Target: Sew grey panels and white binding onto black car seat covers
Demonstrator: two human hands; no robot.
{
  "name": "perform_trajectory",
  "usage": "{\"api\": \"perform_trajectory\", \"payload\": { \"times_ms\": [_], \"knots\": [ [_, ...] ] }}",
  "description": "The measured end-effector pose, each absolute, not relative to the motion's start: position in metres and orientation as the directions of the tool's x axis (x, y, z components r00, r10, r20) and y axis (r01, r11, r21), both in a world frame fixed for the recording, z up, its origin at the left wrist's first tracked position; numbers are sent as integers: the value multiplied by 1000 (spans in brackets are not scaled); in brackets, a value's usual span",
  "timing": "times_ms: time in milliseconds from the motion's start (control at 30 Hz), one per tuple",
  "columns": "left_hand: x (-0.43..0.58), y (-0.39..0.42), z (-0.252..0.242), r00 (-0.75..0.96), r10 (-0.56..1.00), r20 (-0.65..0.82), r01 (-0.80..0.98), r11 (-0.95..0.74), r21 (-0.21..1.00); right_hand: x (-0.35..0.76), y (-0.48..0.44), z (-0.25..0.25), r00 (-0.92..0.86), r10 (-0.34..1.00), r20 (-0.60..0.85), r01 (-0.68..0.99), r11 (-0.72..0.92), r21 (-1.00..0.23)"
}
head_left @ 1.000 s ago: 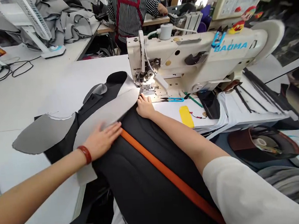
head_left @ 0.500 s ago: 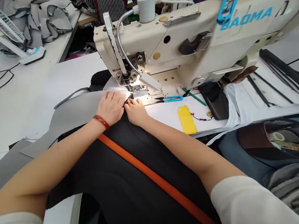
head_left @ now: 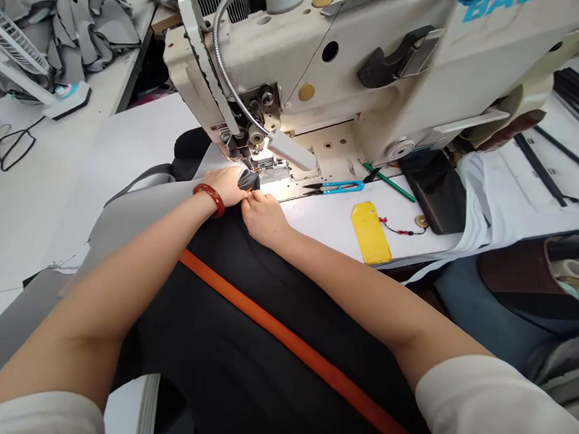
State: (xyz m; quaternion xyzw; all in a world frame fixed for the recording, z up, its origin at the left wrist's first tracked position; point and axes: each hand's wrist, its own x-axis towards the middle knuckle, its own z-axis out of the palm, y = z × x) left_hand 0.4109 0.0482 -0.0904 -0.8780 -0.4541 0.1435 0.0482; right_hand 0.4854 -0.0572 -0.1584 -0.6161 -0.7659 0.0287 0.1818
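Just in front of the needle area of a sewing machine (head_left: 258,146), my two hands meet at the edge of a black fabric piece (head_left: 256,300). My left hand (head_left: 225,186), with a reddish bracelet at the wrist, is closed on a folded-up dark corner of the fabric. Close beside it, my right hand (head_left: 263,218) pinches the same edge with curled fingers. An orange strip (head_left: 278,331) runs diagonally across the black fabric. Grey fabric (head_left: 134,216) lies under and left of my left forearm. The fingertips are partly hidden by the folds.
Right of my hands lie blue thread snips (head_left: 337,187), a green pen (head_left: 390,182), a yellow tag (head_left: 370,233) and a black phone (head_left: 432,192). White strips (head_left: 488,194) trail over the table edge. A small fan (head_left: 54,98) stands at the back left, near piled grey fabric (head_left: 99,31).
My left hand has gone from lying flat on the fabric to gripping its edge, turning up a dark corner. My right hand stays almost in place. The view has moved closer to the machine.
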Motion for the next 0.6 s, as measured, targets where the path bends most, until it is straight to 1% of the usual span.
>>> {"api": "perform_trajectory", "payload": {
  "times_ms": [67, 100, 167, 267, 333, 433, 500, 600],
  "knots": [
    [416, 44, -98, 552, 822, -140, 784, -569, -250, 485, -58, -158, -200, 953, 230, 929, 259, -264],
    [415, 42, -101, 585, 805, -100, 760, -586, -281, 485, -58, -158, -206, 952, 224, 928, 263, -264],
    [409, 40, -108, 692, 721, -48, 664, -661, -351, 486, -60, -157, -205, 953, 223, 928, 261, -264],
    [390, 36, -114, 821, 568, -62, 503, -769, -394, 486, -62, -156, -195, 953, 230, 930, 254, -265],
    [381, 30, -115, 838, 541, -71, 477, -790, -385, 486, -63, -155, -202, 953, 224, 927, 260, -269],
    [380, 19, -112, 782, 620, -64, 572, -754, -324, 485, -62, -156, -201, 955, 219, 926, 258, -277],
    [385, 15, -108, 738, 668, -97, 625, -731, -273, 485, -66, -158, -195, 954, 226, 924, 256, -284],
    [392, 16, -105, 723, 667, -179, 632, -743, -220, 489, -85, -161, -207, 943, 259, 917, 280, -285]
  ]
}}
